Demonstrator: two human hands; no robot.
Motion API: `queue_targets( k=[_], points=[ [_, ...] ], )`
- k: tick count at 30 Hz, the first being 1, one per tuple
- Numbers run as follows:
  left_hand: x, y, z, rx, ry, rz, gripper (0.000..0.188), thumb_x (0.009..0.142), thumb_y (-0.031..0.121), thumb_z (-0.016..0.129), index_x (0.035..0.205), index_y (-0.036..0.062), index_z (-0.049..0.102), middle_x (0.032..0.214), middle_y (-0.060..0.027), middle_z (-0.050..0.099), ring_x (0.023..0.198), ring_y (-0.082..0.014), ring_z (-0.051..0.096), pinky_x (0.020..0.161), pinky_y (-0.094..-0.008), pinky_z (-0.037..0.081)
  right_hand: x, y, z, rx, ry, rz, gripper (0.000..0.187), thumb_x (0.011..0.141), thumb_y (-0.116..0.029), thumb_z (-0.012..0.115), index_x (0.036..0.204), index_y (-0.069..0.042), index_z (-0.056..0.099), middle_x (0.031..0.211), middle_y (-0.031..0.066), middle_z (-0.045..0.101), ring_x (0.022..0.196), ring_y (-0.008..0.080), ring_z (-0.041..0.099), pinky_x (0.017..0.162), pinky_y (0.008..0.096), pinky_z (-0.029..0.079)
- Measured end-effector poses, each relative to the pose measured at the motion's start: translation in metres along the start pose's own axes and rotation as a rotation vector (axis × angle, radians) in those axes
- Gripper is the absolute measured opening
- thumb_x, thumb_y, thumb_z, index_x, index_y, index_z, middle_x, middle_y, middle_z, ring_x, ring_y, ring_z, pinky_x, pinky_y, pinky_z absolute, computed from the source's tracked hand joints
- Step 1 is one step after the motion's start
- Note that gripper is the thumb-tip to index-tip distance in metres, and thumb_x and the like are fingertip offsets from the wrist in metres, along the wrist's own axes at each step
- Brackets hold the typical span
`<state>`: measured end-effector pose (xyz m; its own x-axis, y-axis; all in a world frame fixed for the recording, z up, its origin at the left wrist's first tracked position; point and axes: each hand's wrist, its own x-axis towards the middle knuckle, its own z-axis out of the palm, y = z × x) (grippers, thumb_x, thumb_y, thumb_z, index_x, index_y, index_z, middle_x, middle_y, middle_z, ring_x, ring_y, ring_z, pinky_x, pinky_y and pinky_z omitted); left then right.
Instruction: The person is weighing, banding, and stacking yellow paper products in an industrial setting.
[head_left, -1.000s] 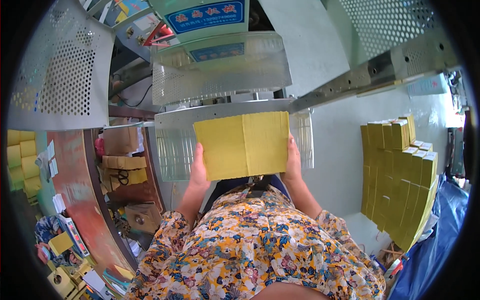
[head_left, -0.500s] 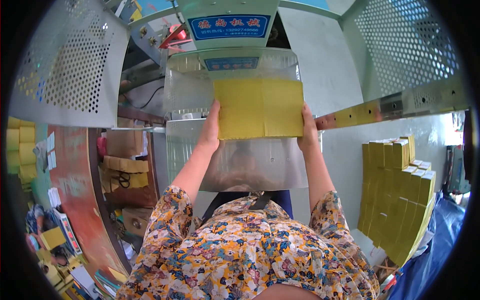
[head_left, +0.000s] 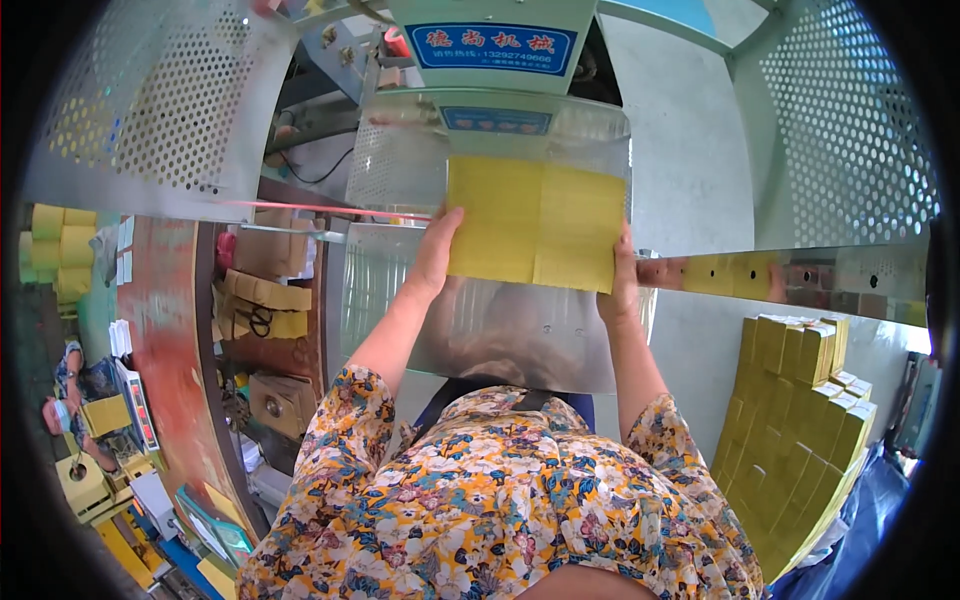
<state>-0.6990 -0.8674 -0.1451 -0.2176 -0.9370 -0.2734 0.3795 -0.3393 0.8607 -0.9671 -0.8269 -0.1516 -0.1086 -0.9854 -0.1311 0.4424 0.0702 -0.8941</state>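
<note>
Shelf (head_left: 268, 357) holds scissors (head_left: 261, 321), perhaps; fingers (head_left: 451, 222) clasp yellow block (head_left: 535, 222).

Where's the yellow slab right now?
Head view, upper centre: the yellow slab is held between the left hand and right hand, below the blue sign in the picture.

Around us we see a smooth, pale grey floor (head_left: 690, 345). To our left runs a long tabletop (head_left: 165, 310) with worn red paint, scuffed into paler patches, and a dark edge (head_left: 207, 340). Just beyond that edge, a brown shelf (head_left: 275, 355) carries folded cardboard (head_left: 268, 290) and a cardboard box (head_left: 280, 402). On our right, blue plastic sheeting (head_left: 872, 515) lies beside a tall yellow stack (head_left: 790, 400). Bright light (head_left: 915, 335) reaches us from the far right, while the far left looks dimmer.
</note>
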Motion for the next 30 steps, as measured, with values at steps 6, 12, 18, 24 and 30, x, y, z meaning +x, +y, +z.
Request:
queue_targets(
  k=[6,12,18,24,30],
  points=[
    [0.003,-0.007,0.007,0.028,0.029,0.004,0.052,0.099,0.034,0.05,0.139,0.0021,0.042,0.131,-0.0064,0.052,0.122,-0.0161,0.048,0.103,-0.0317,0.038,0.005,0.007,-0.012,0.028,-0.02,-0.025,0.071,0.098,-0.054,0.043,0.152,-0.011,0.028,0.152,0.0068,0.033,0.142,0.0231,0.028,0.116,0.0383,0.022],
    [0.008,-0.011,0.02,0.121,0.017,0.04,0.05,0.099,0.041,0.051,0.129,0.0004,0.048,0.12,-0.0047,0.054,0.113,-0.0141,0.049,0.102,-0.0293,0.035,0.005,0.019,-0.035,0.099,0.098,0.038,0.069,0.098,-0.052,0.047,0.148,-0.006,0.034,0.146,0.0065,0.042,0.135,0.0194,0.039,0.111,0.0334,0.031],
    [0.021,-0.039,0.027,0.55,-0.035,0.226,0.043,0.103,0.035,0.043,0.128,0.0005,0.052,0.122,-0.0066,0.056,0.113,-0.0158,0.05,0.102,-0.0291,0.036,-0.003,0.015,-0.063,-0.073,0.213,0.121,0.061,0.099,-0.047,0.051,0.141,-0.005,0.041,0.135,0.0085,0.051,0.123,0.0187,0.049,0.102,0.0361,0.042],
    [0.018,-0.035,0.04,0.158,-0.032,-0.085,0.06,0.101,0.045,0.041,0.145,0.0039,0.037,0.145,-0.0111,0.043,0.132,-0.0241,0.044,0.109,-0.0395,0.035,0.02,0.029,-0.053,-0.015,0.181,-0.034,0.07,0.096,-0.056,0.049,0.145,-0.006,0.04,0.137,0.0082,0.05,0.129,0.0175,0.043,0.108,0.0341,0.034],
    [0.037,-0.05,0.071,0.15,-0.125,-0.111,0.066,0.1,0.049,0.042,0.146,0.0013,0.034,0.145,-0.011,0.042,0.134,-0.0233,0.041,0.11,-0.0378,0.032,0.016,0.034,-0.099,-0.252,0.207,-0.074,0.079,0.095,-0.064,0.04,0.151,-0.008,0.033,0.146,0.0104,0.044,0.133,0.0199,0.043,0.11,0.0325,0.032]
  ],
)
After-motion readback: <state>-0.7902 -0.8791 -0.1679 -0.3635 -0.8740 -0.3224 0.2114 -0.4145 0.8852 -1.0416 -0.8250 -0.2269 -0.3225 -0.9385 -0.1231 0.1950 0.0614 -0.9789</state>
